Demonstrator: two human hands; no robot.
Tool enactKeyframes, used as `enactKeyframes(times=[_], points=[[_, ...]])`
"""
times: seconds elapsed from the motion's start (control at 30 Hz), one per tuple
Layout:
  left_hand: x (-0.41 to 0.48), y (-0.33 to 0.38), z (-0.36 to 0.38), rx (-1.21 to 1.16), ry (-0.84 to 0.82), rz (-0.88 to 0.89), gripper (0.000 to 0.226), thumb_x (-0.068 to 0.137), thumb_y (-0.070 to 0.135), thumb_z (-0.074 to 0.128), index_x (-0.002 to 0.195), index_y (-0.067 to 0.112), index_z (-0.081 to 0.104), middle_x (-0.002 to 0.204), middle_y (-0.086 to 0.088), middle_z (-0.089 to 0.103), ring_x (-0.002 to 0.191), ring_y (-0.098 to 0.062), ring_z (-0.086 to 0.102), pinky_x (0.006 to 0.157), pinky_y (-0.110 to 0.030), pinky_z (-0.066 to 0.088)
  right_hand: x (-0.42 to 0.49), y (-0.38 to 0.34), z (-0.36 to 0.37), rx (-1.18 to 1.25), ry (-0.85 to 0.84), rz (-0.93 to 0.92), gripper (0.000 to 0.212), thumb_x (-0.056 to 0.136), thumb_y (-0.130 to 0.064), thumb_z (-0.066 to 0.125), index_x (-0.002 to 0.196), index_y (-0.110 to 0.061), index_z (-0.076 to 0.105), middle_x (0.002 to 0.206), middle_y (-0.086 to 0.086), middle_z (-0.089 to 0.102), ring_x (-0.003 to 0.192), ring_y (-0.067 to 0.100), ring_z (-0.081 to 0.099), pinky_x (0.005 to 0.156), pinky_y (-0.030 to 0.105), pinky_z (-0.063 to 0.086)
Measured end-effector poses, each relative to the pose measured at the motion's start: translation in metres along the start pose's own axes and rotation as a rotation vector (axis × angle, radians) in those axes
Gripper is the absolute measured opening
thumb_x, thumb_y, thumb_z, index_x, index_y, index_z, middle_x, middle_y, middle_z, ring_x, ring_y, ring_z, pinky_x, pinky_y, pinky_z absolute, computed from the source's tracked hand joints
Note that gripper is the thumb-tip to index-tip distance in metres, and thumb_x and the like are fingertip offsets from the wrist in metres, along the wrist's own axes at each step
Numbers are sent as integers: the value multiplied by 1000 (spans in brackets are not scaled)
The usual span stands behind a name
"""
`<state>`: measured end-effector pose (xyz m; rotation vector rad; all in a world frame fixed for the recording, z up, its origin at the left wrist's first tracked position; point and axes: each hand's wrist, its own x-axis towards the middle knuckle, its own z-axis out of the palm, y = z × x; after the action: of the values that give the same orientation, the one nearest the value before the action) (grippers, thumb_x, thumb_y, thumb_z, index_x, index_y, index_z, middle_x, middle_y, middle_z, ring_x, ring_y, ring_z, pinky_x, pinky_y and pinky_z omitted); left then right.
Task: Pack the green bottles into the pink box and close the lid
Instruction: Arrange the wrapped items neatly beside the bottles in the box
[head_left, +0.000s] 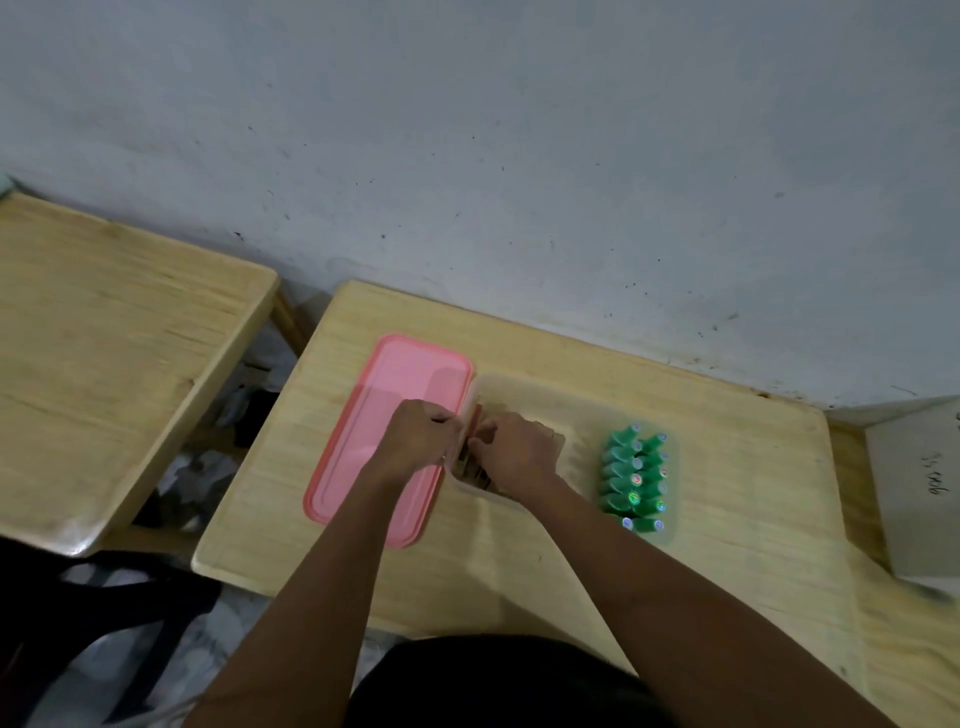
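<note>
The pink lid (363, 483) lies flat and open on the wooden table (519, 571), joined to the left side of the translucent box (545, 387). Several green bottles (636, 480) stand in two tight rows at the box's right end, caps up. My left hand (421, 439) rests on the lid, its fingers pinched on the pink strip at the box's left rim. My right hand (519, 454) is inside the left end of the box with curled fingers, facing the left hand. Something dark shows under it; what it grips is hidden.
A second wooden table (104, 338) stands to the left across a gap with clutter on the floor. A grey carton (919, 493) sits at the right edge. A grey wall runs right behind the table. A dark chair (78, 649) is at lower left.
</note>
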<state>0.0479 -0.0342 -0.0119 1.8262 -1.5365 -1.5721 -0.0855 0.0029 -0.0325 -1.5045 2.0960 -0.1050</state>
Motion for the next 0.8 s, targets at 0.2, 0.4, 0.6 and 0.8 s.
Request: enactKeyframes(times=[0.2,0.4,0.6,0.8], points=[[0,-1,0,-6,8,8,16,88,11,59,80,2,70,90,-29,69,79,-35,69,76,-47,60,-3,0,3,199,-44,14,20,95,-29,59,111,-19,63,109,2,70,102,23,63,79,31,48],[0,-1,1,-16,19,-1,17,89,13,61,79,4,72,89,-21,72,85,-35,70,80,-45,59,-2,1,3,201,-75,-24,25,94,-25,59,119,-20,58,108,3,70,101,25,64,76,30,47],[2,-2,3,13,22,5,15,89,11,60,82,7,72,93,-21,72,88,-34,70,83,-44,58,-1,6,6,99,-137,-90,28,95,-22,53,122,-21,56,106,3,70,98,24,65,78,35,53],[3,-2,3,5,14,-1,17,91,15,61,98,5,72,95,-11,72,88,-25,69,89,-43,56,2,14,-6,-144,177,18,28,94,-34,47,116,-26,63,108,0,68,102,23,62,85,37,41]])
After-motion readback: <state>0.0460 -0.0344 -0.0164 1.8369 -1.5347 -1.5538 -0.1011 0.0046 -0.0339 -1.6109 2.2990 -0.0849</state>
